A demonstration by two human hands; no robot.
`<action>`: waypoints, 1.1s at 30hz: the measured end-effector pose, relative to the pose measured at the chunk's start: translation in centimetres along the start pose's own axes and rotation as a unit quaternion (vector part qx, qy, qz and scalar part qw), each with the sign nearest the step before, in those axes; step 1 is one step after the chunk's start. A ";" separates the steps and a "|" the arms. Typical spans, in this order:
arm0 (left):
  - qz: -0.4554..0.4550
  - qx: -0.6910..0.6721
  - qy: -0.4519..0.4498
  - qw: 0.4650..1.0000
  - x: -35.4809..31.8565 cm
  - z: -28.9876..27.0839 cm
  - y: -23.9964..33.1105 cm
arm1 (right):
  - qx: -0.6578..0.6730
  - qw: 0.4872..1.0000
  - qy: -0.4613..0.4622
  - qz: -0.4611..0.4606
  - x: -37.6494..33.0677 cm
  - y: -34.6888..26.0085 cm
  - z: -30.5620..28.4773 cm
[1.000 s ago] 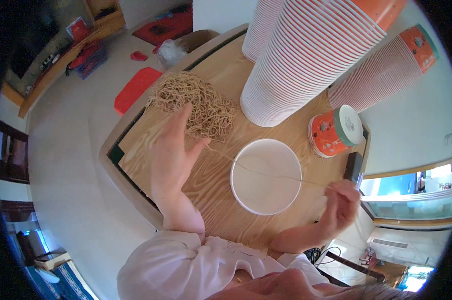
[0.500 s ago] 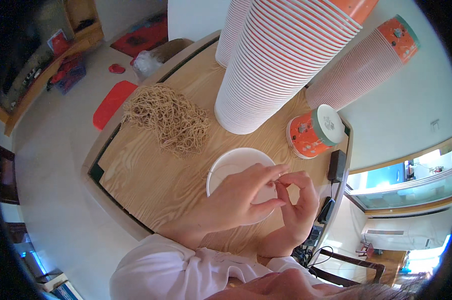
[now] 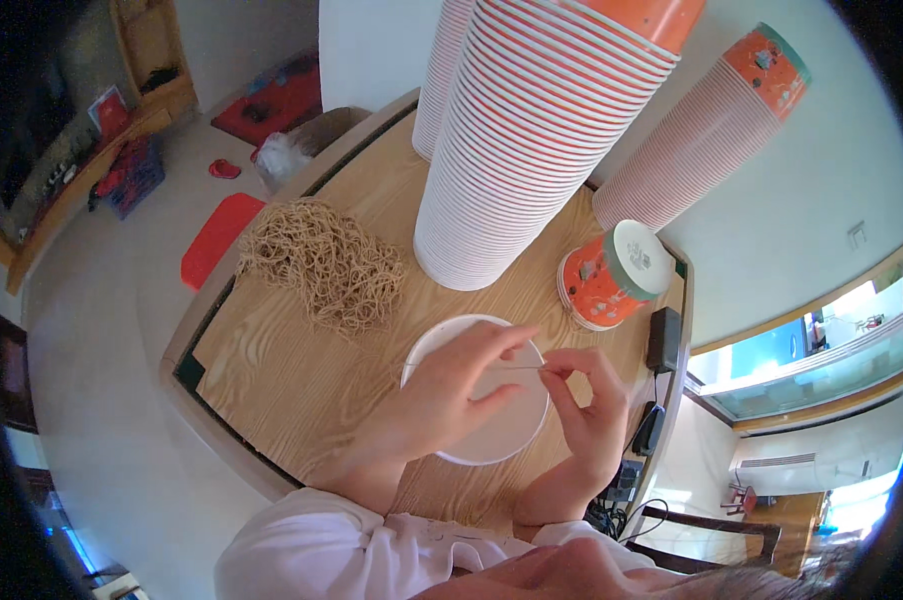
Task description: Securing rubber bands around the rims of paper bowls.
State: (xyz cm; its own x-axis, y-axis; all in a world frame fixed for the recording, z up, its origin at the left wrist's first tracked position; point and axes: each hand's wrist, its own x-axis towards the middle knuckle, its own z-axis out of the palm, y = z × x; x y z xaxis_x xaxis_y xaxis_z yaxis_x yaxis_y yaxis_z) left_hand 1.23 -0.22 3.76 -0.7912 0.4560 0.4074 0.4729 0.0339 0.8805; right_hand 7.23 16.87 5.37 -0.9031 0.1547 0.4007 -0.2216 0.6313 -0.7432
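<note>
A thin pale string (image 3: 519, 367) stretches straight between my hands, above a round white paper bowl (image 3: 491, 440) on the table. My right hand (image 3: 591, 405) pinches its end between thumb and forefinger at the bowl's right rim. My left hand (image 3: 451, 385) lies over the left part of the bowl, back upward, thumb and forefinger apart. The string runs in beneath its palm, where the other fingers seem curled around it; they are mostly hidden. Left of the bowl lies a loose heap of tan, noodle-like strands (image 3: 321, 265), touched by neither hand.
A tall stack of nested orange-and-white paper bowls (image 3: 531, 140) rises behind the bowl, with another stack (image 3: 686, 145) farther right. A short upside-down stack (image 3: 606, 280) stands nearer. A black power adapter (image 3: 663, 340) sits at the right table edge, and a red stool (image 3: 219, 240) beyond the left edge.
My hands have drawn apart: the left moved left, while the right stayed near the bowl's right rim. The string between them now shows as a straight line. The whole view shifted slightly.
</note>
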 end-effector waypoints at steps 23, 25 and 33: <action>-0.067 -0.040 0.029 0.997 0.3 0.7 0.1 | -0.012 0.999 0.032 -0.004 0.6 -0.8 -0.5; -0.065 -0.044 0.033 0.996 0.2 0.7 0.1 | -0.017 1.000 0.007 -0.024 0.8 -1.0 -0.2; -0.046 -0.030 0.016 0.998 0.3 0.6 0.3 | -0.023 1.000 -0.013 0.007 0.3 -0.2 -0.6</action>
State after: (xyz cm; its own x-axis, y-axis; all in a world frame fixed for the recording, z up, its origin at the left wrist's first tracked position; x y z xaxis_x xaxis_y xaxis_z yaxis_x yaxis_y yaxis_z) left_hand 1.33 0.46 4.02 -0.8429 0.4244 0.3309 0.3743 0.0206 0.9271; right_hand 7.20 17.26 5.99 -0.9155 0.1440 0.3756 -0.1926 0.6630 -0.7235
